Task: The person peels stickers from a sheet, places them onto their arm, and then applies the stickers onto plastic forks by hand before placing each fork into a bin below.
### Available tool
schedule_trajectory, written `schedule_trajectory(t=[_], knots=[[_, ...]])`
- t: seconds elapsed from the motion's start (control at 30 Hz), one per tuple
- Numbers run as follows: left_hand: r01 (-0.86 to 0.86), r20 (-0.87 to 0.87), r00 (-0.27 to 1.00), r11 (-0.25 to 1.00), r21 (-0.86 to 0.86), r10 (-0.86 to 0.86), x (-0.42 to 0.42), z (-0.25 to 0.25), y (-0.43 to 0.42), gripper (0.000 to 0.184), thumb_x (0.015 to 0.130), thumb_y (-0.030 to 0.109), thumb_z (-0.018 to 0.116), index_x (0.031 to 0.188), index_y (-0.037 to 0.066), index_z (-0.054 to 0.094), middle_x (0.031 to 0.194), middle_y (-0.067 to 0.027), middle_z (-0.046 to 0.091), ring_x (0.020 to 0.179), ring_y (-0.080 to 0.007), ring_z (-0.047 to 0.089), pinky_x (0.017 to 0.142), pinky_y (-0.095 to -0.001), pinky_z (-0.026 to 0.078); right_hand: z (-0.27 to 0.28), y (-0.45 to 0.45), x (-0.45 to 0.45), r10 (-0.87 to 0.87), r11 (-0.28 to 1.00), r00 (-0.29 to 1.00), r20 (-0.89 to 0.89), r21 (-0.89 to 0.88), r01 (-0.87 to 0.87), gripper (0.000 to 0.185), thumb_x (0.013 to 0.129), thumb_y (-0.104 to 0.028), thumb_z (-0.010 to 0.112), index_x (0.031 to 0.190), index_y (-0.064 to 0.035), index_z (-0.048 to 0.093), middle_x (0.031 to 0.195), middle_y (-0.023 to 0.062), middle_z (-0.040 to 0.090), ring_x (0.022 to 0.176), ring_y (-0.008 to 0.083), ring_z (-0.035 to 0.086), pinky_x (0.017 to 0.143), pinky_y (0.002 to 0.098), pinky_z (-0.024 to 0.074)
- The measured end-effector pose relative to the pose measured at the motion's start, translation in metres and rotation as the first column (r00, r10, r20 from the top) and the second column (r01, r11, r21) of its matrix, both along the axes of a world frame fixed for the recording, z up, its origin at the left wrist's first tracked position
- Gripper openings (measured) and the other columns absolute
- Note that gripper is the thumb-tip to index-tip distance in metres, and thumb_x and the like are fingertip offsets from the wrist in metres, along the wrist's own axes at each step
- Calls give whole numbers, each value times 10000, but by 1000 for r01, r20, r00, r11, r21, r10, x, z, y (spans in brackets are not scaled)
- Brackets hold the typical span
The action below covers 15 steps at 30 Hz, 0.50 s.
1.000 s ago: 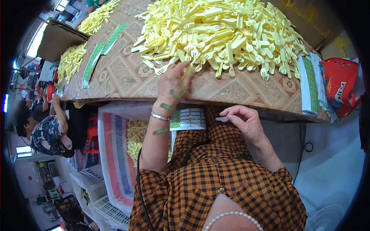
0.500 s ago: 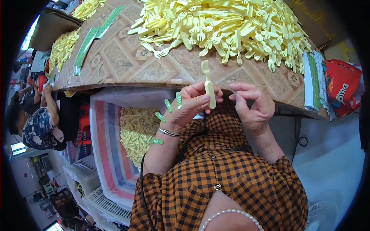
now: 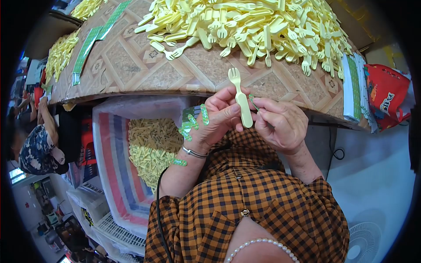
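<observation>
My left hand (image 3: pixel 217 116) is closed on a pale yellow plastic fork (image 3: pixel 244 109), holding it upright by its wide handle with the tines up. Several small green stickers (image 3: pixel 193 121) are on the back of that hand and the wrist. A green printed sheet (image 3: pixel 189 115) shows partly behind the hand. Between thumb and finger, my right hand (image 3: pixel 280 125) pinches a thin green sticker (image 3: pixel 253 103) right beside the fork's handle. Whether the sticker touches the fork, I cannot tell.
A big heap of yellow forks (image 3: pixel 250 30) covers the back of the patterned table (image 3: pixel 144 70). Green sheets (image 3: pixel 85 55) lie at left; more sheets (image 3: pixel 354 87) and a red bag (image 3: pixel 388 96) are at right. A striped sack (image 3: pixel 115 162) holds forks. Another person (image 3: pixel 39 144) sits at far left.
My right hand has come left to the fork, and a green sticker now shows in its pinch. The fork has turned so its tines show broadly. A green sheet appears behind my left hand.
</observation>
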State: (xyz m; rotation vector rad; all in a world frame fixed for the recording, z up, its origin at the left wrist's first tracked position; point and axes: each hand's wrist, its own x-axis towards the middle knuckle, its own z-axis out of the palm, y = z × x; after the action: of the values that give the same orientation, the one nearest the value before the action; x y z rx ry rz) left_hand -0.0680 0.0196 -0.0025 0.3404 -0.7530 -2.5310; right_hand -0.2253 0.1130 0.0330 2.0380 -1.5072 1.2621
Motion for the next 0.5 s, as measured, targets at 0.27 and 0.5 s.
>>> schedule_trajectory(t=[0.27, 0.5], knots=[[-48, -58, 997, 999, -26, 47, 2, -7, 0, 363, 900, 95, 645, 1235, 18, 531, 1054, -92, 653, 878, -151, 666, 638, -229, 576, 2, 0, 5, 25, 999, 999, -32, -22, -25, 170, 717, -14, 734, 817, -52, 602, 937, 85, 715, 631, 156, 648, 571, 247, 519], [-50, 0, 999, 996, -79, 50, 4, -5, -1, 333, 895, 93, 651, 1204, 11, 556, 1023, -67, 649, 843, -117, 656, 664, -227, 575, 2, 3, 8, 42, 999, 995, -91, 38, -39, 220, 740, 5, 708, 901, -60, 574, 1024, 94, 709, 695, 164, 665, 603, 258, 533]])
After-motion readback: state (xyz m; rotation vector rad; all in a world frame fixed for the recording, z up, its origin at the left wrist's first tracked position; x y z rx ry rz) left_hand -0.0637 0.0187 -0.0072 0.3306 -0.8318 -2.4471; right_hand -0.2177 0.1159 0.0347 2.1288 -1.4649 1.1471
